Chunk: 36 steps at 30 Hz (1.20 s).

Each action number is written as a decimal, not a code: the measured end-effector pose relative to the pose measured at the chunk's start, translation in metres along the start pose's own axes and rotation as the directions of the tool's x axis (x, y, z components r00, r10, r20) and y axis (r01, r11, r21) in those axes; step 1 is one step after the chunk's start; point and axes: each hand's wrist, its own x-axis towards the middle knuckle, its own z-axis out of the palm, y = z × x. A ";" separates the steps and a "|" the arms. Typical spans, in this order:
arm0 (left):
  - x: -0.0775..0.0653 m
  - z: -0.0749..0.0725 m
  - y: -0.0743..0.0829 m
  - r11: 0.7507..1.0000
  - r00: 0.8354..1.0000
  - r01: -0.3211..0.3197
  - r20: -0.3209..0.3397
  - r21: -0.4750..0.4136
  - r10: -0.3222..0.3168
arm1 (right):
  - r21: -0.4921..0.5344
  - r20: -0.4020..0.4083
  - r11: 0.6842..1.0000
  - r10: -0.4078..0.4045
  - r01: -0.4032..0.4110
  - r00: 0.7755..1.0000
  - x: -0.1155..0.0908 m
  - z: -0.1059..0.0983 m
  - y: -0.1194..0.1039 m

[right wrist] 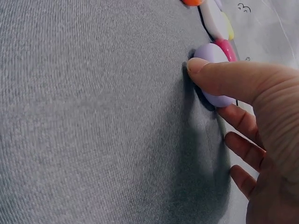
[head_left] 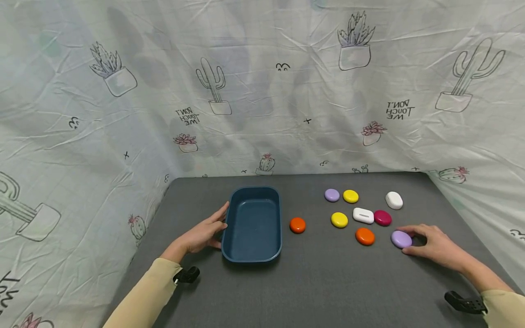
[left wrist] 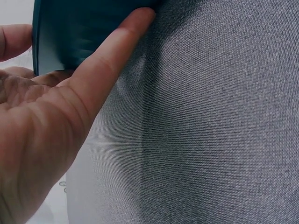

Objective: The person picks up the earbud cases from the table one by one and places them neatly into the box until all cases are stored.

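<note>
A dark blue rectangular tray (head_left: 252,228) sits left of centre on the grey table. My left hand (head_left: 205,232) rests against its left wall; in the left wrist view the thumb (left wrist: 105,63) lies straight along the tray's side. At the right, my right hand (head_left: 434,246) has thumb and fingers on opposite edges of a glossy purple disc (head_left: 401,239), which sits on the tabletop. The right wrist view shows the thumb (right wrist: 219,77) over the purple disc (right wrist: 210,53), the other fingers at its far edge.
Between tray and right hand lie orange discs (head_left: 297,225) (head_left: 365,236), yellow discs (head_left: 339,220) (head_left: 350,196), a second purple disc (head_left: 331,195), a crimson disc (head_left: 383,217), a white slotted case (head_left: 363,215) and a white rounded piece (head_left: 394,200). A cactus-print cloth (head_left: 254,91) hangs behind.
</note>
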 end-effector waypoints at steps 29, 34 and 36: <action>-0.002 0.000 -0.003 1.000 1.000 -0.007 0.016 -0.014 0.007 | 0.246 -0.006 0.946 -0.216 0.211 0.976 0.100 0.006 -0.152; -0.001 0.001 -0.003 1.000 1.000 0.000 0.016 -0.021 0.001 | 0.260 0.017 0.926 -0.288 0.274 0.957 0.127 0.017 -0.189; 0.000 0.001 -0.003 1.000 1.000 0.003 0.015 -0.023 -0.002 | 0.265 0.025 0.914 -0.324 0.306 0.946 0.137 0.021 -0.204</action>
